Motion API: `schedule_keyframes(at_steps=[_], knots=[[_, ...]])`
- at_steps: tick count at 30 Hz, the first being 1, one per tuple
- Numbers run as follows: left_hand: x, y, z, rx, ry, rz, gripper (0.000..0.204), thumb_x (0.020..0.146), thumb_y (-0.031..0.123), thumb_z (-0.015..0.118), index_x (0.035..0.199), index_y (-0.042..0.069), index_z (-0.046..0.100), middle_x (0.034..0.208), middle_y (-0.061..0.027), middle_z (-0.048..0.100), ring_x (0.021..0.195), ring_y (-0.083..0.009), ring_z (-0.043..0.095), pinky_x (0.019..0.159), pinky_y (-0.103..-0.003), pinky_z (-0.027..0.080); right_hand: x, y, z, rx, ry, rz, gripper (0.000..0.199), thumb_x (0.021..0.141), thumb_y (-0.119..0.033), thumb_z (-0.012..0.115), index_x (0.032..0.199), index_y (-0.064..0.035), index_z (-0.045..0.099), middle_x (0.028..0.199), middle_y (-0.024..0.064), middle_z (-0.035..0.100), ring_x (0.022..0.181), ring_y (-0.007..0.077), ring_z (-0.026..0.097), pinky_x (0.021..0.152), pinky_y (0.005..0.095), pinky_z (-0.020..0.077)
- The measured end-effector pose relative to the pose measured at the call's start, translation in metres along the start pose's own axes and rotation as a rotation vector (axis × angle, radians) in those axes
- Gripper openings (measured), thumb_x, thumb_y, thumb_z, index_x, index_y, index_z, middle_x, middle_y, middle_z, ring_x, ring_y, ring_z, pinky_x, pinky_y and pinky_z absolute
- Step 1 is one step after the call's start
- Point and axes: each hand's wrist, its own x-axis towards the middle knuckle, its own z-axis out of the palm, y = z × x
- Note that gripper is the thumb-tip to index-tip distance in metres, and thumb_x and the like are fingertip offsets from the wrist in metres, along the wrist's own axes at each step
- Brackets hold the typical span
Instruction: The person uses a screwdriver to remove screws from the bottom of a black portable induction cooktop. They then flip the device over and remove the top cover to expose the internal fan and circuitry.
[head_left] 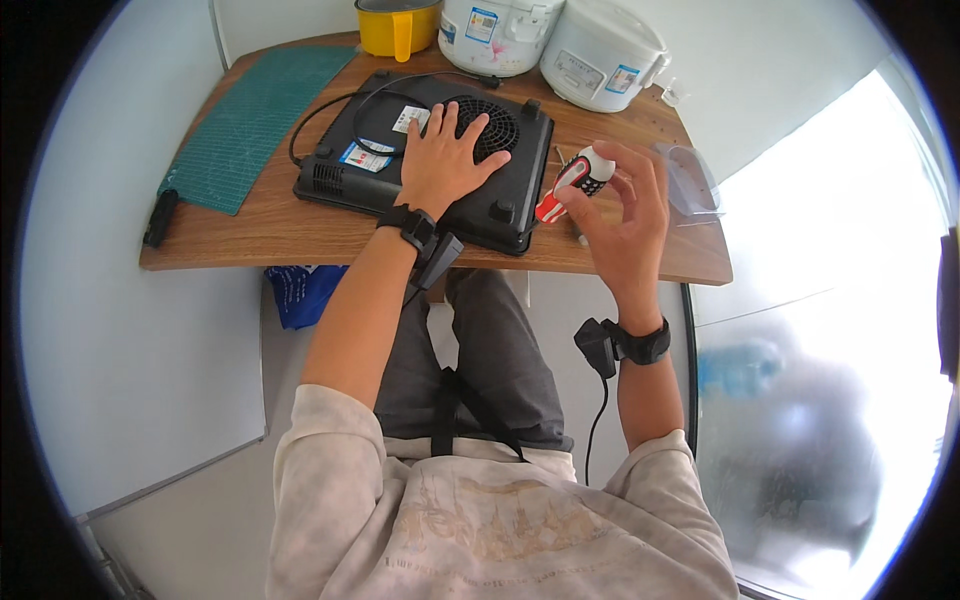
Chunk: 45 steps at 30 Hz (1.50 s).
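Observation:
A black, flat appliance [360,190], which looks like an induction cooker, lies upside down on the wooden table. Its round fan grille [505,125], feet and stickers face up. My left hand [440,165] rests flat on its underside with the fingers spread, partly over the grille. In my right hand [632,215] is a screwdriver [575,182] with a red, white and black handle, gripped between thumb and fingers. It tilts down and left, its shaft toward the appliance's near right corner. Whether the tip touches a screw is too small to tell.
A black cord [335,100] loops over the appliance. Behind it stand a yellow pot [380,30] and two white rice cookers [490,50]. On the left lie a green cutting mat [260,110] and a small black object [160,218]. A clear plastic tray [690,175] sits at the right edge.

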Motion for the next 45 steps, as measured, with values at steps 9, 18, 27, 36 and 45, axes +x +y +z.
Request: schedule_keyframes(at_steps=[9,18,27,36,45], knots=[[-0.001,-0.003,0.002,0.008,0.006,0.006,0.08,0.096,0.075,0.05,0.157,0.024,0.047,0.162,-0.0226,0.042,0.152,-0.0375,0.037,0.121,-0.062,0.028,0.009,0.001,0.006,0.294,-0.033,0.175,0.043,0.08,-0.011,0.089,0.117,-0.004,0.069,0.108,0.0072,0.065,0.099,0.0199,0.067,0.091,0.0324,0.0543],[-0.004,-0.004,0.007,0.021,0.056,0.013,0.076,0.095,0.073,0.052,0.155,0.025,0.049,0.159,-0.0221,0.046,0.151,-0.0379,0.039,0.12,-0.061,0.029,0.01,0.005,0.014,0.239,0.023,0.102,0.041,0.079,-0.012,0.09,0.114,-0.004,0.07,0.107,0.0056,0.065,0.098,0.0211,0.067,0.091,0.0332,0.0532],[-0.002,-0.002,0.001,0.015,0.027,0.01,0.077,0.095,0.073,0.052,0.155,0.025,0.049,0.159,-0.0221,0.046,0.15,-0.0373,0.04,0.12,-0.06,0.031,0.01,0.012,0.005,0.053,0.012,0.003,0.037,0.082,-0.004,0.082,0.117,-0.0039,0.069,0.109,0.0095,0.07,0.099,0.0216,0.068,0.092,0.0338,0.053],[-0.002,-0.004,0.005,0.038,0.043,0.021,0.076,0.096,0.073,0.052,0.155,0.026,0.05,0.159,-0.021,0.046,0.15,-0.0368,0.04,0.12,-0.06,0.032,0.007,0.011,-0.001,0.153,-0.003,0.01,0.038,0.082,-0.002,0.08,0.119,-0.0037,0.069,0.113,0.0096,0.069,0.101,0.0225,0.068,0.093,0.0339,0.0532],[-0.003,-0.005,0.008,0.031,0.079,0.041,0.075,0.096,0.072,0.053,0.153,0.023,0.051,0.158,-0.0219,0.047,0.149,-0.0377,0.042,0.119,-0.061,0.032,0.004,0.012,-0.002,0.199,-0.03,0.1,0.04,0.083,0.001,0.077,0.122,-0.003,0.067,0.115,0.0119,0.068,0.102,0.0235,0.068,0.094,0.0345,0.0531]])
